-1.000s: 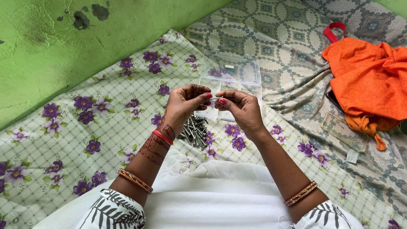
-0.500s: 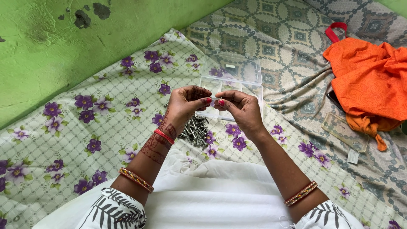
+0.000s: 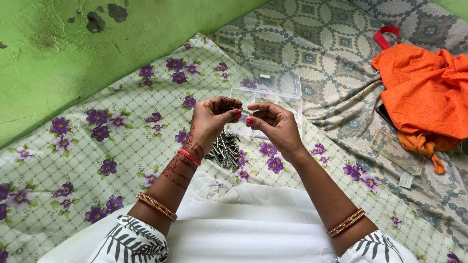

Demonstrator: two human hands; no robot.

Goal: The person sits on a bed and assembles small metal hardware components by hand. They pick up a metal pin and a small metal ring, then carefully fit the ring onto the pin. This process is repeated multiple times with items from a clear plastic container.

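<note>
My left hand (image 3: pixel 213 119) and my right hand (image 3: pixel 274 122) meet in front of me, fingertips pinched together on a small metal screw (image 3: pixel 244 111) held between them. Below the hands a pile of metal screws (image 3: pixel 224 151) lies on the floral sheet (image 3: pixel 112 146). Just beyond the hands sits a clear plastic compartment box (image 3: pixel 271 92) with its lid open. Bangles and a red thread are on my wrists.
An orange cloth (image 3: pixel 424 92) with a red strap lies at the right on a patterned grey bedspread (image 3: pixel 321 44). A clear flat plastic piece (image 3: pixel 397 151) rests near it. A green wall (image 3: pixel 58 48) rises at the left. White fabric covers my lap.
The hands stay together at the same spot; the fingers have shifted slightly around the screw. Nothing else has moved.
</note>
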